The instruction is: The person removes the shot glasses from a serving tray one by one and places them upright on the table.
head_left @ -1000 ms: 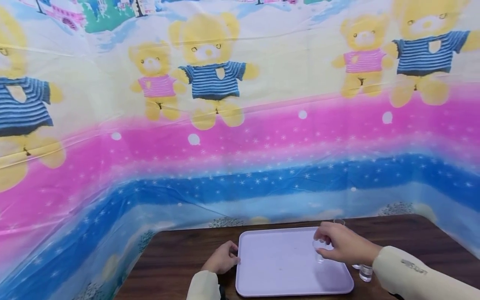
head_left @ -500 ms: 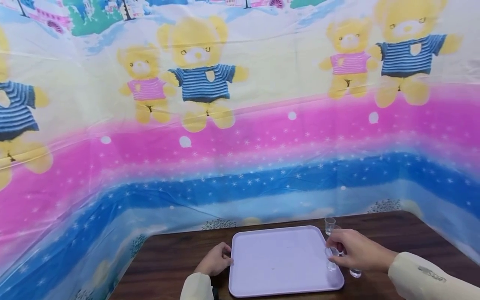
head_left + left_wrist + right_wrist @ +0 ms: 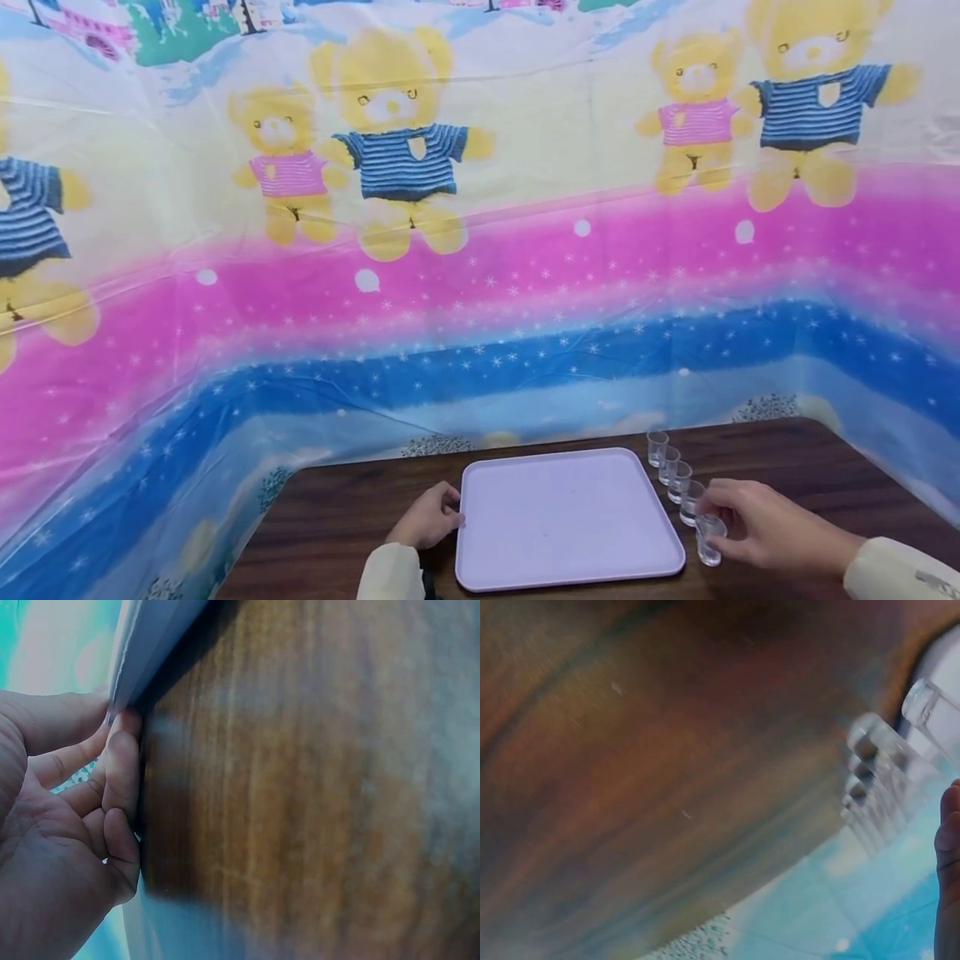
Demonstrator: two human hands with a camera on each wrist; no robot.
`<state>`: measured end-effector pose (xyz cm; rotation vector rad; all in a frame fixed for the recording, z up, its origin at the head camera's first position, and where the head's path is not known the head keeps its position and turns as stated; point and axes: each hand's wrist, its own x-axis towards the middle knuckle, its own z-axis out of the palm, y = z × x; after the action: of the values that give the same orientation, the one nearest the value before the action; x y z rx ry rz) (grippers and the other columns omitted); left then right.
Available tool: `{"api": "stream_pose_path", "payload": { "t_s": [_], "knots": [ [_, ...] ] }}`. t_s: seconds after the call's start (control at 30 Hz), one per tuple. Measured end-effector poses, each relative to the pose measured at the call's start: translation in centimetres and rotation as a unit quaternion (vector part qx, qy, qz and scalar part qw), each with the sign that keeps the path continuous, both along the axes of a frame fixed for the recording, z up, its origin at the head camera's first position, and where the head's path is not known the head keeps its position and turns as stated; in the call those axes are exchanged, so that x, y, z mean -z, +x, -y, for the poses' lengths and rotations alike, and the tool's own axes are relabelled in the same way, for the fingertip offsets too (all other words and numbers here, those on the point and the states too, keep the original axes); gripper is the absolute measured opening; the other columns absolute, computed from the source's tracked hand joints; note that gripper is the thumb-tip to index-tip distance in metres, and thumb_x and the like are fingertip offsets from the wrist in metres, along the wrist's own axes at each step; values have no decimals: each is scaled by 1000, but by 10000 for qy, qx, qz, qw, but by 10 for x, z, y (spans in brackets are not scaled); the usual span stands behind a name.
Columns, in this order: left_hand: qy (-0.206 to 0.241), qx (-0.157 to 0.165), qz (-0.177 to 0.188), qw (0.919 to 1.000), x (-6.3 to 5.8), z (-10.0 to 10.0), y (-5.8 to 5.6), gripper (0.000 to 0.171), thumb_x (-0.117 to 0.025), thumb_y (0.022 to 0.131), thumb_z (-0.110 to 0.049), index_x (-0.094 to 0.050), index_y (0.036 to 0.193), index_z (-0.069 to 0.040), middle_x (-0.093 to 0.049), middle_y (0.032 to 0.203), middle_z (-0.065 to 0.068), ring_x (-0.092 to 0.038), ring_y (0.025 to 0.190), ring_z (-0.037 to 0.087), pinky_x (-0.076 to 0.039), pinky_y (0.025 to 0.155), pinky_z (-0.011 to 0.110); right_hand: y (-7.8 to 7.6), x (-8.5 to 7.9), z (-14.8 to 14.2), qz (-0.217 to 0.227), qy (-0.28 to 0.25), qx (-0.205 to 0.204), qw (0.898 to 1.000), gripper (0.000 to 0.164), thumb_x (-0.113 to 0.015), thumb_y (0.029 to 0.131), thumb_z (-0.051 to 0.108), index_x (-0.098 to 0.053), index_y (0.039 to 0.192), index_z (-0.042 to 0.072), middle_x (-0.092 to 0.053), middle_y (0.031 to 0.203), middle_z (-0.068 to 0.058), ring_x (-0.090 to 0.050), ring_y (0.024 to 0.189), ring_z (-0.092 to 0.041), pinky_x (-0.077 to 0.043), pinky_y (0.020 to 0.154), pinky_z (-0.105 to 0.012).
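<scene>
My right hand (image 3: 765, 525) pinches a small clear shot glass (image 3: 708, 546) upright beside the tray's front right corner. Whether its base touches the table cannot be told. Several matching shot glasses (image 3: 678, 482) stand in a line behind it, along the right side of a pale lilac tray (image 3: 570, 517). In the right wrist view the held glass (image 3: 924, 709) is apart from the row of glasses (image 3: 874, 761); only a few fingers show. My left hand (image 3: 429, 518) holds the tray's left edge, thumb on the rim. In the left wrist view, curled fingers (image 3: 124, 769) lie under the tray edge (image 3: 146, 656).
A dark wood-grain table (image 3: 337, 508) bears the tray and glasses. Behind it hangs a printed cloth (image 3: 480, 250) with teddy bears and pink and blue bands, close to the table's back edge. A dark band (image 3: 428, 585) shows at the left wrist.
My right hand has carried the shot glass from over the tray's right part to the right, down to the near end of the row. My left hand stays at the tray.
</scene>
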<state>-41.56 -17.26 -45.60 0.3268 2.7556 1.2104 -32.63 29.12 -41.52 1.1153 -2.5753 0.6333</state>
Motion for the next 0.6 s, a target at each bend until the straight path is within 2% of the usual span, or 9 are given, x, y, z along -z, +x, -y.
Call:
{"api": "stream_pose_path", "payload": {
  "t_s": [0.17,0.3,0.6],
  "knots": [
    [-37,-28,-8,10000,0,-1,-1,22,-64,85,0,-53,104,0,-56,75,6,-54,65,18,-45,57,32,3,15,-5,-315,-219,-68,9992,26,-76,79,14,-61,99,21,-55,86,16,-51,70,1,-45,55,-20],
    [-12,15,-96,10000,1,-1,1,22,-64,84,0,-53,103,1,-55,75,6,-54,65,18,-44,57,32,6,21,-7,-575,-251,62,9980,26,-78,77,15,-61,96,21,-54,84,17,-49,68,3,-42,53,-19],
    [-49,-14,-81,10000,2,0,-2,22,-64,84,0,-53,103,0,-55,75,6,-54,66,18,-44,58,32,8,29,-18,-73,-336,383,9987,23,-76,81,23,-60,97,20,-54,82,17,-49,67,4,-43,51,-21]
  ]
}}
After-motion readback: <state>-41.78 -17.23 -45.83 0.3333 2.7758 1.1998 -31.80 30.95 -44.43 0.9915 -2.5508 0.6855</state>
